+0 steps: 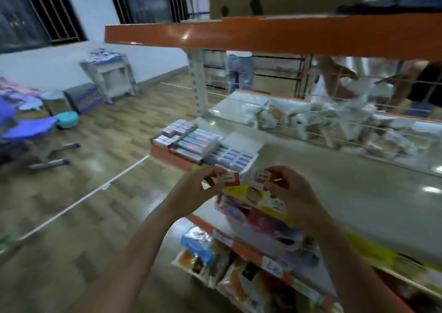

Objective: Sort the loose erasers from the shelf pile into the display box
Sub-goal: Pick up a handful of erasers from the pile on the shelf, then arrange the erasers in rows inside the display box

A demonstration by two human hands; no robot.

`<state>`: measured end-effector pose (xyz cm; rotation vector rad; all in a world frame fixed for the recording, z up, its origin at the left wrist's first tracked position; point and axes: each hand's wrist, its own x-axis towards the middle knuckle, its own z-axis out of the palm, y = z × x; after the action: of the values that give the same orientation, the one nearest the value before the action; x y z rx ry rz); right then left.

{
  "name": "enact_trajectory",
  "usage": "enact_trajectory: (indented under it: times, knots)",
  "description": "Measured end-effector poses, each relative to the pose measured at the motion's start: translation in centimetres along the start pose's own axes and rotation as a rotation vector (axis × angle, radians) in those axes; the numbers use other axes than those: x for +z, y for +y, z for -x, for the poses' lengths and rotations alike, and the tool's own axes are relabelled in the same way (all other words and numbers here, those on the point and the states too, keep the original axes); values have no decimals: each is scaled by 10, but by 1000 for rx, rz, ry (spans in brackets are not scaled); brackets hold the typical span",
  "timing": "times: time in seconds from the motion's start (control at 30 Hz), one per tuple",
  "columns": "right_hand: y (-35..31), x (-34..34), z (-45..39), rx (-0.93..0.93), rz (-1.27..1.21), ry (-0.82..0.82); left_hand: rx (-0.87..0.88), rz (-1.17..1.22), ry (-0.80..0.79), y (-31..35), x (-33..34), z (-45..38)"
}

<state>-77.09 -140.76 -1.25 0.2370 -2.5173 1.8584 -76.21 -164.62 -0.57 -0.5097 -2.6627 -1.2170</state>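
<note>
**One eraser in each hand, display box just beyond**

Head view: the left hand (203, 188) pinches a small eraser (230, 178) in a red-and-white sleeve between thumb and fingertips, its long axis running roughly left to right; the right hand (290, 193) pinches a second eraser (262, 175) of the same kind, a little apart from the first; both hands are narrowed around their erasers and hover over the front edge of the shelf (346, 193); the display box (235, 158), white with rows of blue-labelled erasers already inside, lies just beyond the hands, toward the shelf's left end, beside stacked packs (189, 140); the left hand looks the nearer to it, so I judge that its eraser would go in first, carried forward and slightly left; whether a free slot shows in the box is too blurred to tell; directly below the hands sits a colourful packet (258, 207) near the shelf's front edge; I cannot make out a loose pile.
</note>
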Motion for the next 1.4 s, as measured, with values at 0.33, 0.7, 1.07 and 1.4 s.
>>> enact_trajectory:
  times: [0.33,0.7,1.07,1.4]
  knots:
    - [-41,142,-82,-179,232,-59,-74,-80,141,-119,-106,10]
    - [-48,244,-226,-173,480,-23,-43,-128,53,-235,-186,-88]
    - [-29,280,-292,-11,652,17,58,-133,-138,-308,-198,-170]
    - [-30,294,-284,48,817,170,297,-208,-308,-328,-193,-203]
